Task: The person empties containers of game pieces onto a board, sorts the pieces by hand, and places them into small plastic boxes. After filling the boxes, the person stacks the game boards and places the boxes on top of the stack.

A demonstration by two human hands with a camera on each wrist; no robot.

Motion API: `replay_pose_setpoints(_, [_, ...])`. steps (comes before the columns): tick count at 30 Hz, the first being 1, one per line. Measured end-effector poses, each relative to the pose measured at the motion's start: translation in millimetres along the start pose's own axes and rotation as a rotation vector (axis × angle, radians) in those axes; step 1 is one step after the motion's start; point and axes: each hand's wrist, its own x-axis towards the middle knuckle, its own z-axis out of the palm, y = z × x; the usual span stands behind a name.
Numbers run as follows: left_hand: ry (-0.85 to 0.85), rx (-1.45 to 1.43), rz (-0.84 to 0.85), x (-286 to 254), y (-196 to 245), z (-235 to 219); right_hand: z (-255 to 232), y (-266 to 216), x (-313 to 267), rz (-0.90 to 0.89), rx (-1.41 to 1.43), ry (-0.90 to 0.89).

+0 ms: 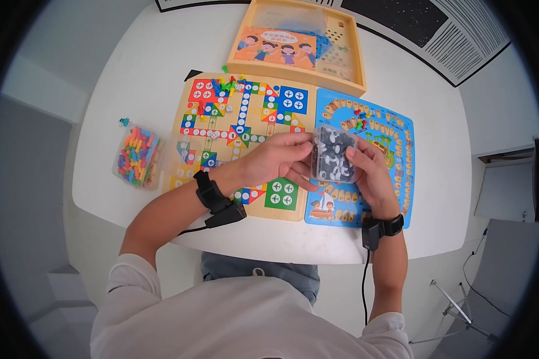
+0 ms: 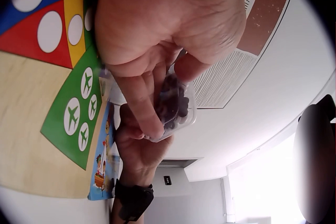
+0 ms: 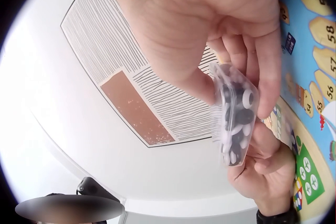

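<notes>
Together, both hands hold one small clear plastic box point(image 1: 335, 154) of black and white round pieces, lifted above the game boards. The left hand point(image 1: 278, 160) grips the box from its left side, fingers curled across the edge nearest the person and thumb along the far edge; in the left wrist view its fingers point(image 2: 140, 98) wrap over the box point(image 2: 176, 106) while the other hand shows just beyond. The right hand point(image 1: 371, 170) clamps the box from the right side, fingers curled round it and thumb on its top face; the right wrist view shows the box point(image 3: 235, 113) edge-on, pinched between the thumb and the fingers point(image 3: 265, 61), with the pieces visible through the wall.

Under the left hand lies a wooden flying-chess board point(image 1: 245, 119) with red, blue, yellow and green corners. Under the right hand lies a blue numbered track board point(image 1: 395, 137). Small coloured pawns point(image 1: 227, 84) sit in a cluster on the far part of the wooden board, and a few more point(image 1: 359, 122) rest on the blue board just beyond the box. Well to the left of the left hand stands a clear tub of coloured pieces point(image 1: 136, 157). Beyond both hands, at the far edge of the white table point(image 1: 144, 66), sits a wooden tray point(image 1: 347, 75) holding a booklet point(image 1: 275, 46). Each wrist wears a black strap with a camera.
</notes>
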Motion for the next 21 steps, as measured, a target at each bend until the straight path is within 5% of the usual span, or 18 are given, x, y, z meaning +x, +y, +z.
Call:
replay_pose_setpoints(8, [0.08, -0.01, 0.028, 0.5, 4.7, 13.5, -4.4, -4.7, -3.1, 0.003, -0.025, -0.098])
replay_pose_setpoints(11, [0.128, 0.023, 0.088, 2.7, 3.6, 12.9, 7.6, -6.2, -6.4, -0.072, -0.21, -0.06])
replay_pose_setpoints(13, [0.128, -0.003, 0.062, 3.5, 3.9, 10.3, 11.4, 3.1, -5.1, -0.42, -0.505, -0.083])
replay_pose_setpoints(21, [0.083, 0.069, 0.04, 3.1, -0.9, 10.7, 33.2, -15.3, -18.7, -0.445, -1.107, -0.091])
